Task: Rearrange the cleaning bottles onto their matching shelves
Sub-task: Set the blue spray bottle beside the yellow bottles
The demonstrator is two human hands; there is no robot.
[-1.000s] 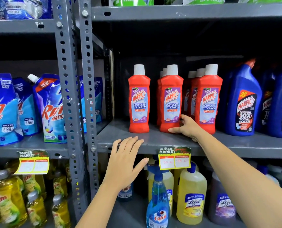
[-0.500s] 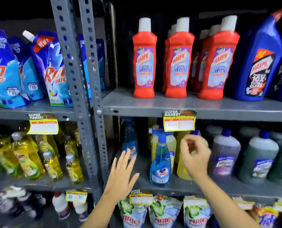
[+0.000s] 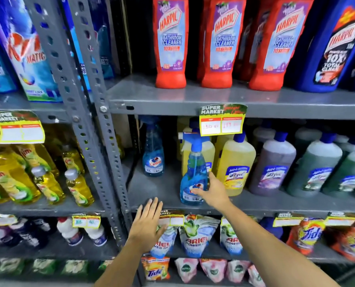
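Right hand (image 3: 213, 191) closing round the blue spray bottle (image 3: 193, 179) at the near edge of the middle shelf (image 3: 158, 187), left hand (image 3: 147, 226) open and flat lower down, so best grab mid-body and lift straight, clear of the yellow bottles (image 3: 235, 164) just behind.

Bright, even store light from above and front; shelf recesses behind the bottles go dark. Soft glare on the red Harpic bottles (image 3: 221, 42). Wide-angle bowing bends the grey upright (image 3: 89, 121). Motion blur smears labels, worst at corners and bottom edge; centre moderately sharp.
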